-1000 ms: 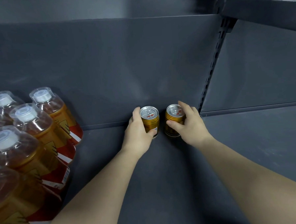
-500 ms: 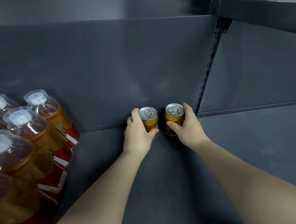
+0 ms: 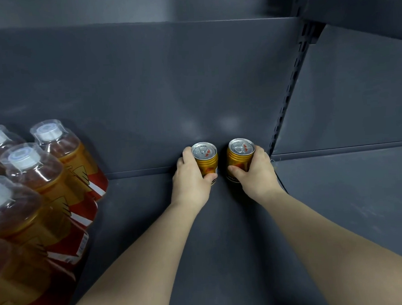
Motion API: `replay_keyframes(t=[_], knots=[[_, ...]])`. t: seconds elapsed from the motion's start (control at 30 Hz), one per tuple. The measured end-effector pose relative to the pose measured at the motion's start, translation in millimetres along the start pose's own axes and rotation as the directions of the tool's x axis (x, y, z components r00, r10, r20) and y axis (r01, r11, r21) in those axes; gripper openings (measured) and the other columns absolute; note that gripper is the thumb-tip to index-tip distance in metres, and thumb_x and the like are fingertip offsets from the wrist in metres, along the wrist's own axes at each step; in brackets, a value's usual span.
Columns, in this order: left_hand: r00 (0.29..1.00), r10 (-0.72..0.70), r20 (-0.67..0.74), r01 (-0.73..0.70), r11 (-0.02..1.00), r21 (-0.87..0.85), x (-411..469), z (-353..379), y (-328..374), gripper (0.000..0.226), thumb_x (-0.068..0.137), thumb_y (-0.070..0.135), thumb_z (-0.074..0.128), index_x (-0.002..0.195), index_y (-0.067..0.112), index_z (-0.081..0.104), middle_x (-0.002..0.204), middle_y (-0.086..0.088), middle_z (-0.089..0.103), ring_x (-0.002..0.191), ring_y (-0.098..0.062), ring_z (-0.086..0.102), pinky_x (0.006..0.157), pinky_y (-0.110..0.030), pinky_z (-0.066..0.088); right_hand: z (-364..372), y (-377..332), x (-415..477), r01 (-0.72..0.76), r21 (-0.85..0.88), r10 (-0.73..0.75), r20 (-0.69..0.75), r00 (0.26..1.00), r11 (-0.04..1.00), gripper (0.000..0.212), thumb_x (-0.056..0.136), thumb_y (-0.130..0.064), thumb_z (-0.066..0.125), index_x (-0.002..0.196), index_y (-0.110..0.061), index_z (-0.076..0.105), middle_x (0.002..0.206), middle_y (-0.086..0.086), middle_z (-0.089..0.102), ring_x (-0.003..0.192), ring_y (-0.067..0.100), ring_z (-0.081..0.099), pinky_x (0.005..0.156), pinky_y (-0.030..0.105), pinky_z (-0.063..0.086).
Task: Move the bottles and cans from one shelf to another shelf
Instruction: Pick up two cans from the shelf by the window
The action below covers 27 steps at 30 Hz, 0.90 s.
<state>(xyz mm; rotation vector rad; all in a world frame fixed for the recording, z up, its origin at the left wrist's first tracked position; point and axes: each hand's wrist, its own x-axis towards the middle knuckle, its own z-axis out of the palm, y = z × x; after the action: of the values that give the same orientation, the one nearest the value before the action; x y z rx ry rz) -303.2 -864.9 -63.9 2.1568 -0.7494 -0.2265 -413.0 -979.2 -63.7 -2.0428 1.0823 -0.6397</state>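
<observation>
Gripping the left can point(image 3: 207, 161), the left hand point(image 3: 191, 179) wraps round it from its left side, with the thumb across the near face and the fingers behind. The right hand point(image 3: 254, 172) holds the right can point(image 3: 238, 157) from its right side, thumb pressed low on the near face. Both hands are thus clamped on a can each, and they sit apart, one on either outer side of the pair.

Both small gold cans stand upright at the far end of a dark grey shelf point(image 3: 223, 232), close against the back panel point(image 3: 145, 85). Their silver pull-tab lids face up, and a narrow gap separates them. I cannot tell whether their bases rest on the shelf or sit just off it.

At the left of the shelf, well apart from the cans, stands a cluster of amber drink bottles point(image 3: 56, 174). They have white caps and red and gold labels, and are wrapped in clear film.

Just right of the right hand, a slotted upright post point(image 3: 292, 77) rises along the back panel. Beyond the post lies a neighbouring shelf point(image 3: 348, 191) of the same grey. An upper shelf point(image 3: 355, 11) juts across the top right corner.
</observation>
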Motion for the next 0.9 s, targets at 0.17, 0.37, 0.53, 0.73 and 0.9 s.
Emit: replay_keyframes(t=[0.17,0.37,0.53,0.73,0.9], knots=[[1.000,0.016,-0.002,-0.016,0.999,0.028,-2.3,0.0,-1.3,0.078,0.082,0.030,0.081,0.142,0.023,0.031,0.137,-0.006,0.049,0.121,-0.031,0.053,0.096,-0.039,0.046,2.9,5.1,-1.3,0.015,0.007,-0.015,-0.017,1.000,1.000,0.068,0.087,-0.029,0.076,0.142,-0.014,0.039,0.139,0.007,0.046,0.128,0.022,0.046,0.099,0.026,0.034],[1.000,0.011,-0.012,-0.010,0.998,0.058,-3.2,0.7,4.3,0.079,0.082,0.032,0.081,0.142,0.020,0.031,0.136,-0.008,0.049,0.121,-0.033,0.053,0.096,-0.040,0.045,5.5,8.0,-0.9,0.015,0.027,-0.015,-0.015,1.000,1.000,0.081,0.088,-0.030,0.075,0.152,-0.014,0.030,0.149,0.005,0.043,0.138,0.022,0.042,0.112,0.034,0.034],[1.000,0.011,-0.007,-0.010,0.997,0.082,-3.7,3.8,6.9,0.079,0.083,0.032,0.080,0.142,0.018,0.030,0.135,-0.010,0.050,0.120,-0.036,0.053,0.097,-0.042,0.044,3.6,9.2,0.3,0.012,0.066,-0.011,-0.003,1.000,0.998,0.077,0.087,-0.023,0.076,0.150,-0.015,0.032,0.146,0.003,0.048,0.135,0.020,0.046,0.115,0.037,0.036],[1.000,0.019,0.002,-0.019,0.996,0.086,-5.2,3.8,3.4,0.078,0.084,0.032,0.078,0.142,0.019,0.028,0.134,-0.010,0.052,0.120,-0.035,0.053,0.093,-0.041,0.045,2.7,6.9,-2.4,0.007,0.076,-0.007,-0.001,1.000,0.997,0.061,0.089,-0.020,0.075,0.139,-0.017,0.041,0.136,0.001,0.053,0.125,0.019,0.051,0.102,0.026,0.037],[1.000,0.025,0.008,-0.026,0.996,0.091,-4.9,3.6,1.8,0.078,0.084,0.033,0.078,0.142,0.019,0.028,0.134,-0.009,0.052,0.120,-0.034,0.053,0.095,-0.041,0.046,4.5,7.3,-4.1,0.006,0.081,-0.005,-0.016,1.000,0.997,0.058,0.089,-0.019,0.075,0.136,-0.017,0.042,0.134,0.001,0.054,0.123,0.018,0.052,0.100,0.026,0.037]])
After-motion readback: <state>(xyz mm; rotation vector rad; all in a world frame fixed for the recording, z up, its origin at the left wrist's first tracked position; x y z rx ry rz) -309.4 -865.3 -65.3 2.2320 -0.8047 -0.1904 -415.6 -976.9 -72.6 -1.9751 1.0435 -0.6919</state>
